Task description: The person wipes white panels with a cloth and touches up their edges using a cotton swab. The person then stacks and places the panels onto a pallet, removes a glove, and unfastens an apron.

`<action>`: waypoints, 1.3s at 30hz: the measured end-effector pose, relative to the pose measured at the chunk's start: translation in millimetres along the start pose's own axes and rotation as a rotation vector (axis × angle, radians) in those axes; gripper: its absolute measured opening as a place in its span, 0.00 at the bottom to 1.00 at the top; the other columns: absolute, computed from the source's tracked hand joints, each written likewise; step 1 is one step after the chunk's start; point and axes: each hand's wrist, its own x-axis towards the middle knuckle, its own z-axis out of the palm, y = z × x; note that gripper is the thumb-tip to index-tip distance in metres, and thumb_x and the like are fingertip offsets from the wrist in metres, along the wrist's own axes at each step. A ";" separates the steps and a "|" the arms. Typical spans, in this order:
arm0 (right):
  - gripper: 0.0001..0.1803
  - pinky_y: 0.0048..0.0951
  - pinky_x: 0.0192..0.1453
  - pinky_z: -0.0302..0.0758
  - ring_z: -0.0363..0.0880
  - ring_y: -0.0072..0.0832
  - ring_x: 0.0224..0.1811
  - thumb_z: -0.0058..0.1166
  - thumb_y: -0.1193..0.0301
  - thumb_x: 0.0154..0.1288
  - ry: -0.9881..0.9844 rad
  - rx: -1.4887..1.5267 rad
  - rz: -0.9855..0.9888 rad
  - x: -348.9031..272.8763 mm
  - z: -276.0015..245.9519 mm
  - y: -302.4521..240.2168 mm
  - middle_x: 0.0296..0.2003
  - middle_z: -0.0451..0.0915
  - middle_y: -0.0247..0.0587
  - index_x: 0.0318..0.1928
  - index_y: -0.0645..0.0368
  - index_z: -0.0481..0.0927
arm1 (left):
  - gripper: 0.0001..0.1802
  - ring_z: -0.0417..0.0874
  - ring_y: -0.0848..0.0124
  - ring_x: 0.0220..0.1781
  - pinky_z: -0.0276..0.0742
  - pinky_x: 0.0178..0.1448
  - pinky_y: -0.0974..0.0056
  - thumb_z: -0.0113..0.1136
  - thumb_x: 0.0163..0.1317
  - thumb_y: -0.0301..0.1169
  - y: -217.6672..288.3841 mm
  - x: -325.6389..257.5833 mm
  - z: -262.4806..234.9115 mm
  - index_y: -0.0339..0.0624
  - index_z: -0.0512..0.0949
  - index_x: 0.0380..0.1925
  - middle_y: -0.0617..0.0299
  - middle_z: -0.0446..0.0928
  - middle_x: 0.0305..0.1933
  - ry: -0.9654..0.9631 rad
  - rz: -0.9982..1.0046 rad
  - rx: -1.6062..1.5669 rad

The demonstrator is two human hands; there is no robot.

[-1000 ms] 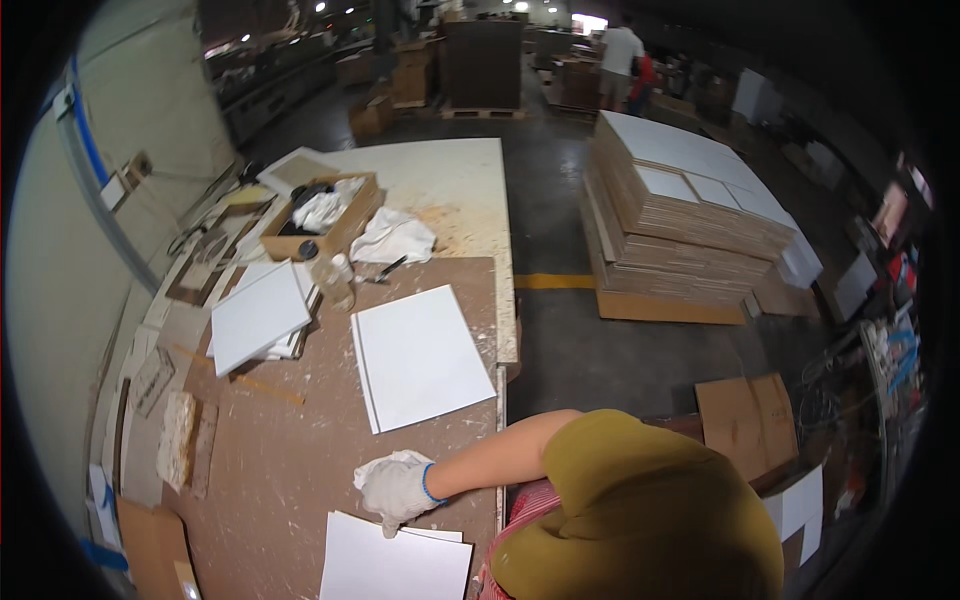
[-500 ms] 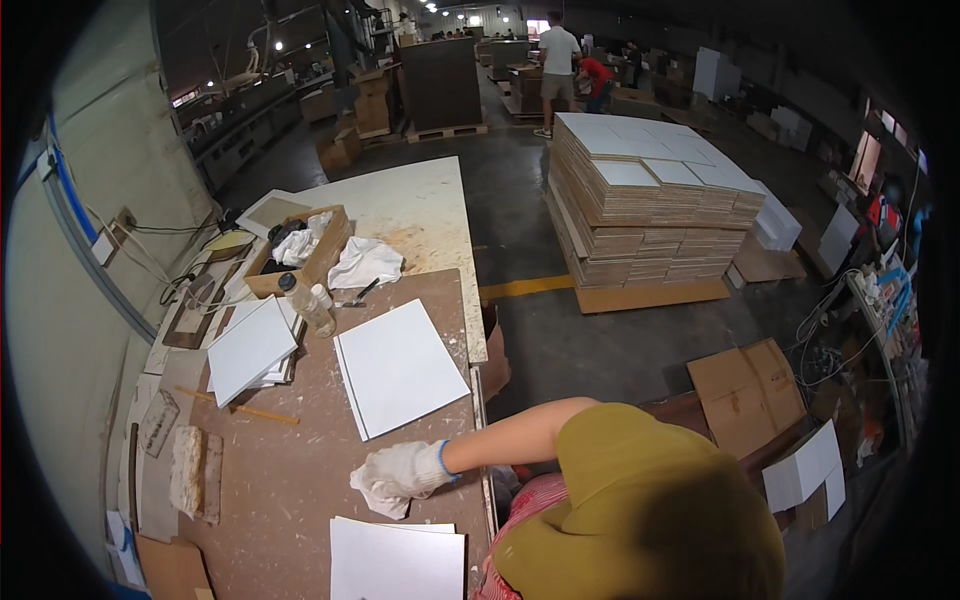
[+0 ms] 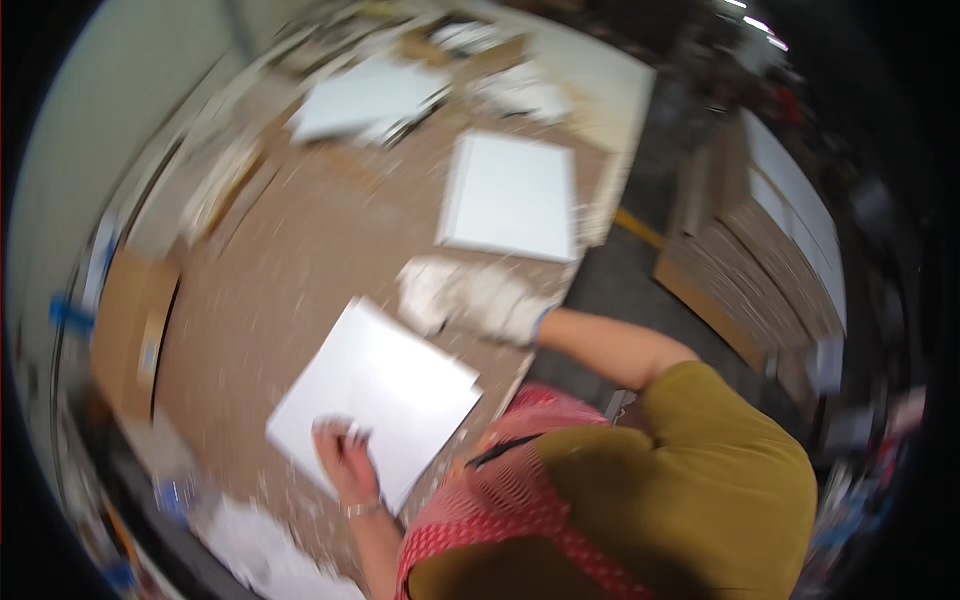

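A: What's hard to see?
B: L hand: motion blur, can't tell if its fingers grip the white panel beneath (second panel under that, mostly hidden). R hand, gloved: fingers bunched round a white rag.
A: White panel's where?
B: Near side of workbench.
A: Containers?
B: Open-topped brown box, far end, w/ whitish stuff inside, too blurry to ID.

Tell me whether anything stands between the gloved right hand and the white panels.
Only the white cloth, in part: held by the right hand, it bunches out to that hand's left, close to the upper edge of the white panels. Nothing else visible intervenes; blur hides whether cloth and panels touch.
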 end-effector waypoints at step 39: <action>0.16 0.40 0.50 0.74 0.78 0.45 0.45 0.51 0.59 0.59 0.100 0.026 0.081 87.4 -53.9 -5.9 0.40 0.78 0.53 0.44 0.52 0.80 | 0.12 0.64 0.75 0.25 0.66 0.39 0.66 0.45 0.69 0.38 -2.6 -0.5 -12.3 0.46 0.70 0.29 0.68 0.67 0.26 0.038 -0.098 0.077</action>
